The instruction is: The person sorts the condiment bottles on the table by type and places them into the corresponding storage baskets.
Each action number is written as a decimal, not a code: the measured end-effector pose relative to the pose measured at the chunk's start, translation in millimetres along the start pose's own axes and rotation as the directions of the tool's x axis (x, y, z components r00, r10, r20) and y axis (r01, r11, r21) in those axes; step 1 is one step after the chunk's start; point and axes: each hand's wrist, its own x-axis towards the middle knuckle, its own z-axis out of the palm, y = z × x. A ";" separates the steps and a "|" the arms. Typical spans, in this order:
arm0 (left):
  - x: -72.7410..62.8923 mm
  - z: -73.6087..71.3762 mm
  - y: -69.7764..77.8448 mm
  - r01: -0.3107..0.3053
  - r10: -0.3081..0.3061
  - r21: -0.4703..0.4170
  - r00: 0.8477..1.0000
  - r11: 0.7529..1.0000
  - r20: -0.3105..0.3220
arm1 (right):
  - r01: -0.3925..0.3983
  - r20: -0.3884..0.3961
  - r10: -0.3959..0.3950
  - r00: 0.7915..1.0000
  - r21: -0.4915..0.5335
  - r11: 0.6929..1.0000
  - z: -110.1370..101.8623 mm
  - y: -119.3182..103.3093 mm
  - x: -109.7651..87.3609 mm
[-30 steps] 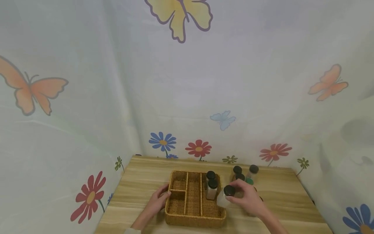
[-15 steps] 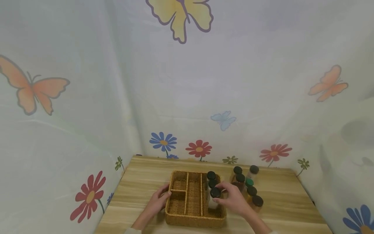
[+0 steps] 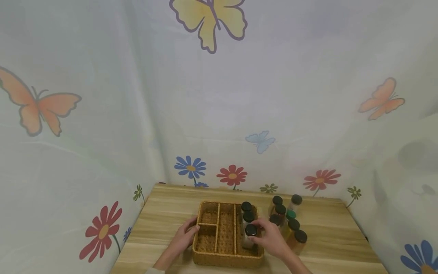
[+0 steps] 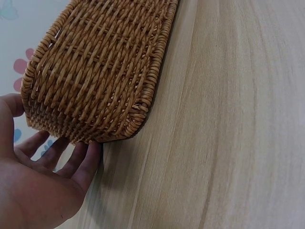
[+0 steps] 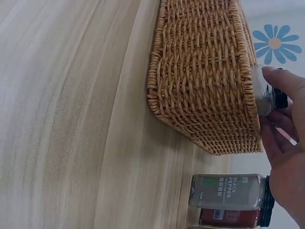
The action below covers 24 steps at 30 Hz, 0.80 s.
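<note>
A wicker basket point(image 3: 228, 260) with several compartments sits on the table. My left hand point(image 3: 183, 238) holds its left side, thumb at the rim and fingers against the outer wall, as the left wrist view also shows. My right hand point(image 3: 272, 239) pinches a clear spice jar point(image 3: 251, 230) near its black lid. This jar stands in the right compartment, in front of two other black-lidded jars point(image 3: 248, 217). In the right wrist view, the basket wall hides the lower part of the held jar point(image 5: 261, 93).
Right of the basket stand several spice jars, one with a green lid point(image 3: 291, 214) and others with black lids point(image 3: 300, 236). A black pepper jar point(image 5: 224, 190) and a red one point(image 5: 228, 218) show close to the basket. A floral curtain point(image 3: 212, 114) hangs behind the table.
My right hand has carried the spice jar leftward over the basket's right rim and down into the right compartment. My left hand has stayed at the basket's left side.
</note>
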 end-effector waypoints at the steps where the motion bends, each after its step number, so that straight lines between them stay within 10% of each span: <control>1: 0.3 -0.2 0.0 0.004 -0.004 -0.002 1.000 1.000 0.000 | 0.006 0.001 -0.006 1.000 -0.002 1.000 0.8 1.2 0.0; 24: -1.0 1.0 -0.2 0.024 -0.024 0.003 1.000 1.000 -0.014 | -0.006 -0.040 -0.001 0.999 -0.175 0.985 8.9 5.2 -2.7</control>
